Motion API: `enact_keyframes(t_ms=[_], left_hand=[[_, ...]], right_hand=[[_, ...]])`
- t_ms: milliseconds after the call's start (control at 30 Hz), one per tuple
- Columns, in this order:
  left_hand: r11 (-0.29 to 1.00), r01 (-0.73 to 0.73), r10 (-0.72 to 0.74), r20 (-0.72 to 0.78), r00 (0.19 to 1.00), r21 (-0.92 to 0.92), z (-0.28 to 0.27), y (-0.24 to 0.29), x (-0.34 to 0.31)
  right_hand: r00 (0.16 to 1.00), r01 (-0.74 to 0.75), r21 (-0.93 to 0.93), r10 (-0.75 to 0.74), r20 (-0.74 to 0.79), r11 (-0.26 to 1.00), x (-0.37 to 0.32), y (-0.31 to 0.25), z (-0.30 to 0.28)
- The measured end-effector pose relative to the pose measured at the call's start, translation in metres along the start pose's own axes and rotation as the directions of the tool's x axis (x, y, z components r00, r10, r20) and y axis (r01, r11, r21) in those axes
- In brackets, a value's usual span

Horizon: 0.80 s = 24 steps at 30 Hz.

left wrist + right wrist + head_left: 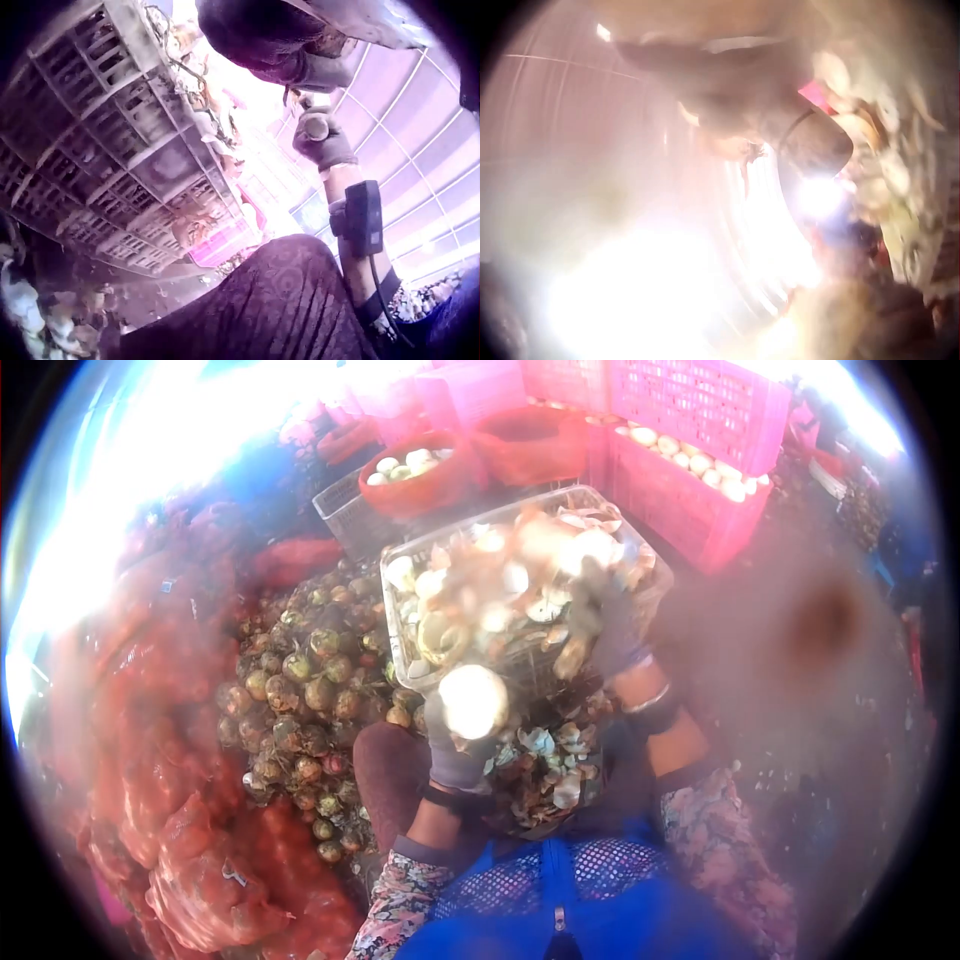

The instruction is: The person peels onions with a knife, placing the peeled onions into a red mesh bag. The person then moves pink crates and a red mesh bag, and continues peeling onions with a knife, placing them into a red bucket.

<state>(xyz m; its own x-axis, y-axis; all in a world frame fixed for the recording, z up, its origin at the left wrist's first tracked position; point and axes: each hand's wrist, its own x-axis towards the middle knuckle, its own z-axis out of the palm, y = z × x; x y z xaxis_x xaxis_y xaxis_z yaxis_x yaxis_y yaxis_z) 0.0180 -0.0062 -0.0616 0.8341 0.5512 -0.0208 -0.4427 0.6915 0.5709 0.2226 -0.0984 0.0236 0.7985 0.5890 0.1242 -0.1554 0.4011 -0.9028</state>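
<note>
The left hand point(455, 755), gloved, has its grip closed from below round a peeled white fruit point(472, 700), which sits just in front of the near wall of a clear slatted crate point(480, 520). The crate is heaped with pale peelings point(520, 585). The left wrist view shows it from underneath point(112, 150), so it seems raised or tilted, though what bears it is hidden.

The right hand point(612, 630) lies at the crate's near right corner among the peelings, too blurred in the head view to show its fingers. In the left wrist view they curl round a small pale thing point(316, 128), of which only a round end shows; what it is cannot be told. A dark wrist device point(364, 217) is strapped below that hand.

More peelings point(550, 765) lie on the lap, partly hidden by the forearms. A pile of unpeeled fruit point(300, 690) lies to the left beside red mesh sacks point(180, 810), which the fisheye rim smears. Behind, a red basin point(425, 490) and a pink crate point(700, 510) hold white peeled fruit. Glare washes out the upper left corner.

The right wrist view is almost all glare, with only a dim glove shape point(727, 97) and blurred scraps point(885, 150).
</note>
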Motion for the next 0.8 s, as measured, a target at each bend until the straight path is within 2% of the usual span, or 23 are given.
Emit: enact_keyframes(t_ms=[33,67,100,167,200,267,300,333,367,400,433,467,500,567,633,667,700,733,767,800], left_hand=[[0.996,0.078,-0.068,0.188,0.98,-0.045,-0.005,0.009,0.005],[0.993,0.086,-0.069,0.203,0.977,-0.076,-0.005,0.011,0.006],[0.993,0.055,-0.045,0.092,0.995,-0.106,-0.004,0.011,0.004],[0.988,-0.019,0.0,-0.128,0.992,-0.152,-0.001,0.009,0.002],[0.982,-0.032,0.018,-0.076,0.997,-0.187,0.002,0.011,0.003],[0.963,-0.062,0.068,0.012,0.998,-0.263,0.009,0.016,0.004],[0.932,-0.033,0.074,0.1,0.992,-0.36,0.012,0.019,0.0],[0.961,-0.121,0.12,-0.016,0.993,-0.248,0.005,0.022,0.0],[0.963,-0.132,0.139,0.009,0.99,-0.237,0.004,0.025,0.001],[0.965,-0.143,0.156,0.039,0.987,-0.222,0.002,0.029,0.0],[0.919,-0.07,0.149,0.178,0.973,-0.388,-0.001,0.037,0.002],[0.961,-0.234,0.206,-0.18,0.962,-0.15,0.008,0.028,0.002],[0.96,-0.137,0.155,0.055,0.986,-0.245,-0.034,0.023,0.006],[0.982,-0.188,0.188,-0.017,0.982,0.023,-0.028,0.024,0.003],[0.916,-0.227,0.273,-0.1,0.957,0.33,-0.009,0.031,0.0],[0.835,-0.241,0.347,-0.132,0.929,0.494,-0.002,0.032,0.001],[0.736,-0.341,0.501,-0.133,0.855,0.585,-0.004,0.029,0.005],[0.72,-0.327,0.493,-0.119,0.862,0.612,-0.005,0.028,0.003],[0.702,-0.314,0.484,-0.104,0.869,0.639,-0.003,0.028,0.001],[0.681,-0.303,0.475,-0.087,0.876,0.666,0.001,0.03,-0.001]], right_hand=[[0.994,0.108,-0.19,-0.101,0.047,0.976,0.017,-0.004,-0.009],[0.975,0.223,-0.377,-0.202,0.095,0.899,0.034,-0.009,-0.017],[0.944,0.327,-0.532,-0.299,0.141,0.781,0.051,-0.014,-0.026],[0.956,0.252,-0.848,-0.254,0.144,0.467,0.041,-0.044,-0.011],[0.939,0.307,-0.907,-0.245,0.24,0.289,0.044,-0.037,-0.023],[0.889,0.437,-0.875,-0.246,0.386,0.207,0.041,-0.01,-0.028],[0.86,0.502,-0.806,-0.272,0.431,0.313,0.03,0.013,-0.025],[0.88,0.427,-0.674,-0.107,0.463,0.603,0.016,0.026,-0.018],[0.874,0.231,-0.525,0.062,0.482,0.819,0.002,0.038,-0.011],[0.788,-0.027,-0.432,0.285,0.546,0.902,-0.011,0.034,0.002],[0.654,-0.309,-0.388,0.49,0.576,0.868,-0.024,0.027,0.018],[0.586,-0.349,-0.481,0.588,0.558,0.804,-0.038,0.014,0.034],[0.518,-0.377,-0.571,0.677,0.522,0.729,-0.049,0.007,0.046],[0.59,-0.442,-0.399,0.595,0.545,0.803,-0.067,0.02,0.051],[0.694,-0.482,-0.201,0.512,0.506,0.853,-0.071,0.023,0.055],[0.716,-0.429,-0.264,0.504,0.483,0.864,-0.067,0.022,0.056],[0.738,-0.375,-0.328,0.493,0.461,0.867,-0.061,0.021,0.055],[0.759,-0.319,-0.39,0.48,0.44,0.864,-0.058,0.02,0.054],[0.845,0.037,-0.417,0.194,0.498,0.908,-0.053,0.035,0.049],[0.82,0.388,-0.413,-0.104,0.563,0.824,-0.046,0.063,0.041]])
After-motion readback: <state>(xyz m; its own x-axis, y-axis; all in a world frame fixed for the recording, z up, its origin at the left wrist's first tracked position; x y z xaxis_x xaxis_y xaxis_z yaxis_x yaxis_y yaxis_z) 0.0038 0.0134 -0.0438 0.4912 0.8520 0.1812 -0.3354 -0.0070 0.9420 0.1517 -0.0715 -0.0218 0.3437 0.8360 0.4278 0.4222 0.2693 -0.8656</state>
